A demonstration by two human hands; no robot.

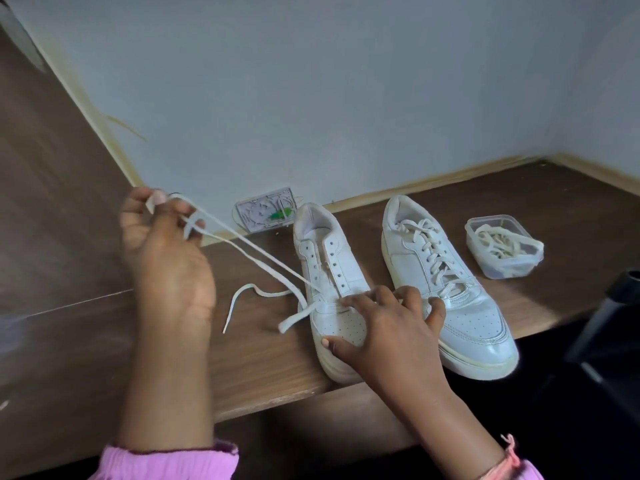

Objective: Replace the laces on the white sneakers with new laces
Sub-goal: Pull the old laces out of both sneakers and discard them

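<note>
The nearly unlaced white leather sneaker [332,289] lies flat on the brown wood-grain tabletop [554,216], toe toward the viewer at the near edge. A flat white lace [263,263] runs doubled from its lowest eyelets toward 10 o'clock, up to the left hand [162,251]. That hand is raised above the tabletop, its fingers [159,199] curled and pinching the lace, which loops over them. One loose lace end trails on the tabletop at 9 o'clock of the sneaker. The right hand [388,330] rests on the sneaker's toe box, fingers spread and pressing, thumb at the toe's left side. Just beside it, at 3 o'clock, stands the second white sneaker [450,282], fully laced. At 2 o'clock, apart from both shoes, a clear plastic container [504,247] holds coiled off-white laces [498,237]. At 12 o'clock, against the grey wall [346,81], lies a small clear packet [265,209] with a green item inside.
</note>
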